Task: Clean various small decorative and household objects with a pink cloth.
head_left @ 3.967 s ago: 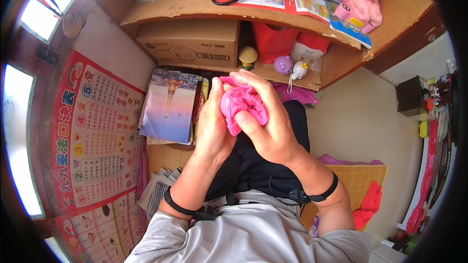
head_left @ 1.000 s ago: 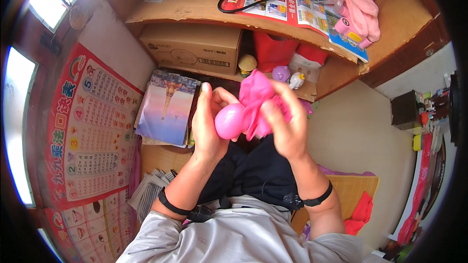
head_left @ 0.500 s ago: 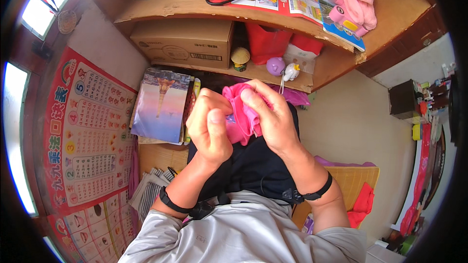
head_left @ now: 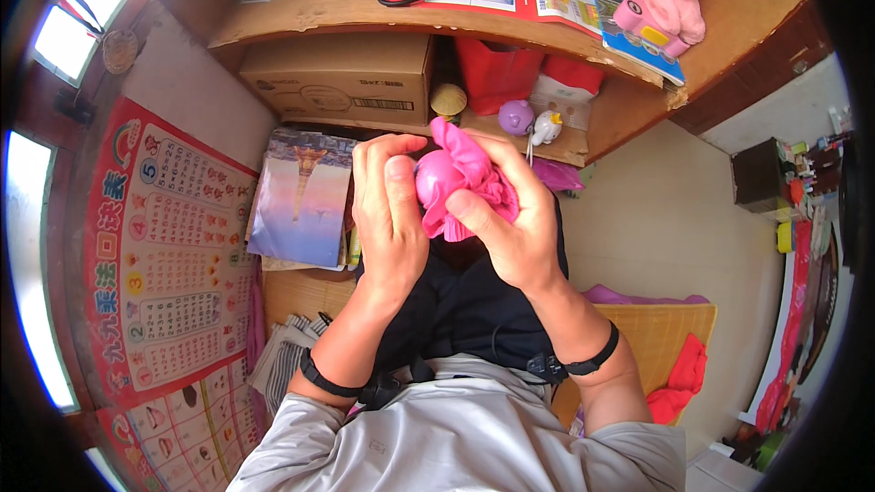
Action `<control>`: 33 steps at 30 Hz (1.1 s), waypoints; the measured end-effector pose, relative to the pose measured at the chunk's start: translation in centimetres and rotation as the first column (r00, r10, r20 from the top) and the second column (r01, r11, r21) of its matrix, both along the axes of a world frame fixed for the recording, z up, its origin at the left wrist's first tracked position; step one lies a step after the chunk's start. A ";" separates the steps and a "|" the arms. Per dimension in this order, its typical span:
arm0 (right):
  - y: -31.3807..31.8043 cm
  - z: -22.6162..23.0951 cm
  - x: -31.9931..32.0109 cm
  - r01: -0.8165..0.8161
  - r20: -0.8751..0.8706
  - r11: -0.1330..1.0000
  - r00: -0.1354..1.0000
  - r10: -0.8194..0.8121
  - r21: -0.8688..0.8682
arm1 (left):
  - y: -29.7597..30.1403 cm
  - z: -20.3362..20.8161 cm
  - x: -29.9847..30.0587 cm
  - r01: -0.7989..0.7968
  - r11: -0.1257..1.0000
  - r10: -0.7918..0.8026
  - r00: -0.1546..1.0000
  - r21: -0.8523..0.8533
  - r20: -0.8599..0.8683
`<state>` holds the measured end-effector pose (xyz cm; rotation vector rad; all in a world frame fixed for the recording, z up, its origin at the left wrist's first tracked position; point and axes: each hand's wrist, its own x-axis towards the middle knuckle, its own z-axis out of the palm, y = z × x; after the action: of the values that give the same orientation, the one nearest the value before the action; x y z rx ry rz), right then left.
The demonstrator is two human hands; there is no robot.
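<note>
My right hand [head_left: 512, 228] is closed round a bunched pink cloth [head_left: 488, 189], its thumb pressing on the near side. A smooth, round pink-purple thing [head_left: 437, 179] shows out of the cloth's left side; what kind of thing it is, I cannot make out. Close to the left of it, my left hand [head_left: 390, 205] is cupped with its thumb up and fingers bent over the top, and no cloth shows in its grasp. Whether its fingertips touch the bundle is unclear. Both hands are raised above my dark-trousered lap.
Ahead is a wooden desk [head_left: 337, 2] with a shelf below, holding a cardboard box [head_left: 342, 82], a red bag [head_left: 497, 82], a purple round toy [head_left: 516, 117] and a white toy [head_left: 547, 128]. Books [head_left: 299, 200] are stacked at left. A red cloth [head_left: 679, 381] lies on the bamboo mat [head_left: 638, 333].
My left hand has come off the pink cloth and its fingers have loosened. The cloth has turned in my right hand, and the round thing's smooth side now shows.
</note>
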<state>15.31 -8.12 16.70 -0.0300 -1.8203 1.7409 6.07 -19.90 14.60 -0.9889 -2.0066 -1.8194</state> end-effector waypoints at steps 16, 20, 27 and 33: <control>1.0 2.3 0.8 -0.030 0.258 0.994 0.966 0.003 0.101 | -1.3 0.4 1.2 0.150 0.972 -0.161 0.986 -0.182 -0.047; 1.8 2.1 1.1 -0.130 0.311 0.991 0.941 0.131 -0.023 | -1.6 1.0 0.4 0.089 0.912 -0.203 0.946 -0.401 -0.251; 2.5 2.8 0.3 -0.139 0.319 0.988 0.935 0.153 -0.066 | -1.5 0.4 1.2 0.154 0.920 -0.251 0.938 -0.361 -0.240; 2.2 1.6 -0.7 -0.051 0.256 0.918 0.953 0.163 -0.394 | -1.0 -1.0 1.4 0.198 0.973 -0.222 0.939 -0.116 -0.264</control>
<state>14.58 -5.90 18.27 -0.3636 -1.6639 2.2485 7.44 -20.90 13.65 -1.4462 -1.8828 -1.5928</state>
